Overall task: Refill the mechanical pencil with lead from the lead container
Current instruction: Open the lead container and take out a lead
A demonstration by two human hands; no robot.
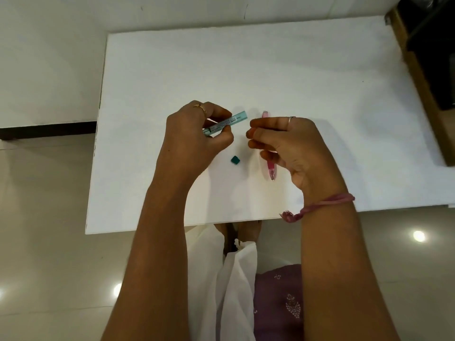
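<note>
My left hand [197, 134] grips a slim teal lead container [225, 123], tilted, with its open end pointing right toward my right hand. The container's small teal cap [235, 160] lies on the white table [246, 70] just below and between my hands. My right hand [288, 146] hovers with its fingers curled and the fingertips pinched together close to the container's open end; no lead is visible between them. A pink mechanical pencil [271, 169] lies on the table under my right hand, tip toward me. Only its two ends show.
The table's near edge [172, 228] runs just in front of my forearms. A brown box with dark contents [423, 57] stands beyond the table's right edge. A pink thread band [317, 205] circles my right wrist.
</note>
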